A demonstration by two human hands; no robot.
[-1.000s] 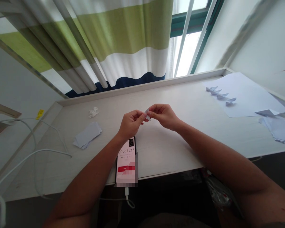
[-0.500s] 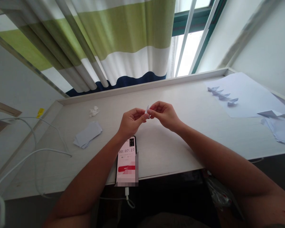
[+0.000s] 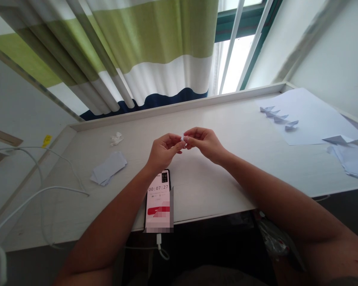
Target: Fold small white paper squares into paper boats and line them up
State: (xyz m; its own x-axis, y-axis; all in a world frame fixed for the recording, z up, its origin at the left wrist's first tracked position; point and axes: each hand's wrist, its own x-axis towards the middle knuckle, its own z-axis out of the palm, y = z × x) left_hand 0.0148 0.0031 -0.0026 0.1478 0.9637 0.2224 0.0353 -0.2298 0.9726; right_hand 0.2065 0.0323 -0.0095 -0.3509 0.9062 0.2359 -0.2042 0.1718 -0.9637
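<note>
Just below left hand [image 3: 163, 151], a partly hidden phone [image 3: 158, 200]

Fingers [image 3: 192, 141] hide much of the paper piece [image 3: 182, 137], apparently folded, its shape unclear

Matt paper for the folded piece [image 3: 182, 138] — smooth, faintly grained desk [image 3: 209, 190] — matt cloth curtain [image 3: 167, 41]

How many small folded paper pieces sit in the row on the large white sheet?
4, slanting along the left side of the large white sheet: farthest piece, second piece, third piece, nearest piece. The far three crowd together, possibly hiding another.
</note>
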